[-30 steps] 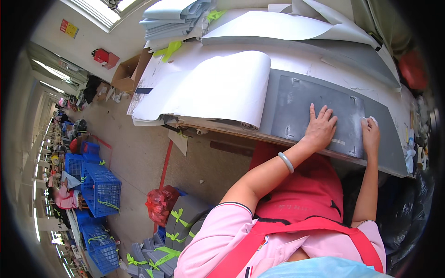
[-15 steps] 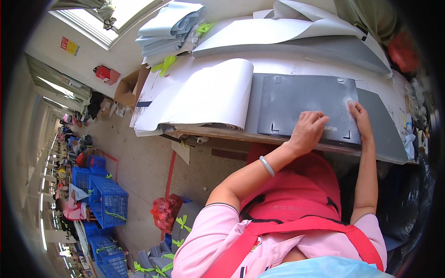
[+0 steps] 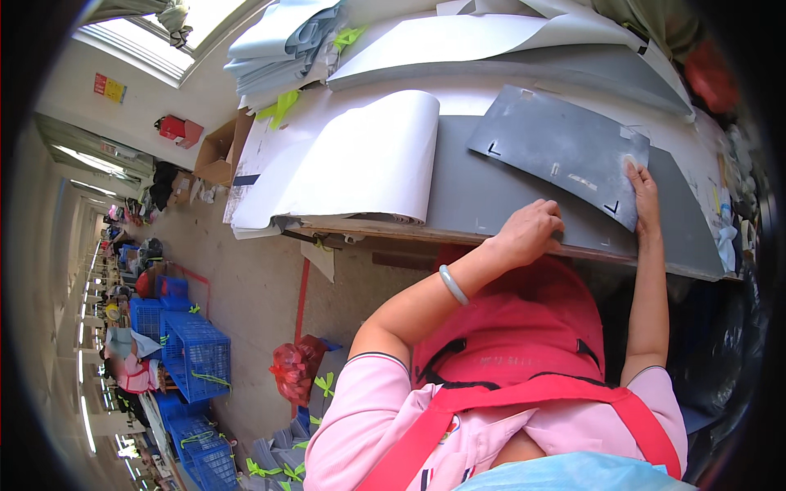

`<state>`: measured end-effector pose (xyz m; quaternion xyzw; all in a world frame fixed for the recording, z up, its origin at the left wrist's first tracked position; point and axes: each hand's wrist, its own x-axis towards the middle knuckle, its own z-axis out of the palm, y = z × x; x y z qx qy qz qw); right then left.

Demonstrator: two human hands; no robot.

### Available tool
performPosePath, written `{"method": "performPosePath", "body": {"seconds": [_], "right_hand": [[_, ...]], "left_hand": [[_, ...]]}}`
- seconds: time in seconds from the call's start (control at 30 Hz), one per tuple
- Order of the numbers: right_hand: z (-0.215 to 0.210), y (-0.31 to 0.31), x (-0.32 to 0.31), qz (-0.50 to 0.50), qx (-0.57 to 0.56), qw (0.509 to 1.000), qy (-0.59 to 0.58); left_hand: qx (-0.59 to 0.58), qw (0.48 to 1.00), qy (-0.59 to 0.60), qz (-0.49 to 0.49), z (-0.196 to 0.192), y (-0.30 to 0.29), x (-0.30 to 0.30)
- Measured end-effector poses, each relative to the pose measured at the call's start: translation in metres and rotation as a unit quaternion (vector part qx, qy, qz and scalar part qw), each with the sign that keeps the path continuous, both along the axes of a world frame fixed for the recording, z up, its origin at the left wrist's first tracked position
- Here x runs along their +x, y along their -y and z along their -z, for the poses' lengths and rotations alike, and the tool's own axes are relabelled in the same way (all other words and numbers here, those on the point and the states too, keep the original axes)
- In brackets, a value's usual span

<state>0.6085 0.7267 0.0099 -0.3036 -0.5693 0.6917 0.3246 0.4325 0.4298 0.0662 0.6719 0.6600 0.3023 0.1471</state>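
The dark grey cut panel lies tilted on the grey sheet that covers my desk, its near corner lifted toward me. My right hand rests on that right edge, fingers flat and stretched along it; I cannot tell whether the thumb is tucked under it. My left hand is loosely curled at the front edge of the grey sheet, fingers bent down onto the material, gripping nothing that I can make out. A pale bangle sits on that wrist.

To the left, a white sheet is rolled back on itself, baring the grey layer beneath. Further back lie more white and grey sheets and a stack tied with green tape.

As I judge it, the panel is already cut free and marked at its corners, but it is still on the desk and not yet set aside. Blue crates stand on the floor to my left.
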Motion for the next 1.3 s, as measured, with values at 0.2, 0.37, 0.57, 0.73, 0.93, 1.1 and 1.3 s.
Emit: {"method": "performPosePath", "body": {"seconds": [0.2, 0.37, 0.57, 0.73, 0.93, 1.1, 1.3], "right_hand": [[-0.002, 0.0, -0.001, 0.011, 0.001, 1.0, 0.011], [-0.001, -0.003, 0.0, 0.002, -0.012, 1.0, -0.006], [-0.003, -0.002, -0.002, 0.004, -0.002, 1.0, 0.01], [-0.004, 0.001, -0.004, 0.001, 0.007, 1.0, -0.004], [-0.001, -0.003, 0.0, 0.0, 0.011, 1.0, 0.001], [-0.007, 0.004, -0.004, 0.009, 0.005, 1.0, 0.006], [-0.006, -0.003, -0.002, 0.065, -0.022, 0.997, -0.037]], "left_hand": [[0.029, 0.999, 0.036, 0.011, 0.002, 0.002, -0.008], [0.031, 0.997, 0.062, 0.028, 0.004, 0.002, -0.013], [0.048, 0.998, 0.026, 0.039, 0.009, 0.003, -0.01], [0.062, 0.992, -0.1, 0.033, 0.011, 0.002, 0.001], [0.06, 0.987, -0.142, 0.052, 0.011, -0.013, 0.007], [0.096, 0.982, -0.14, 0.088, 0.03, -0.072, 0.056], [0.093, 0.991, -0.082, 0.049, 0.044, -0.105, 0.08]]}}
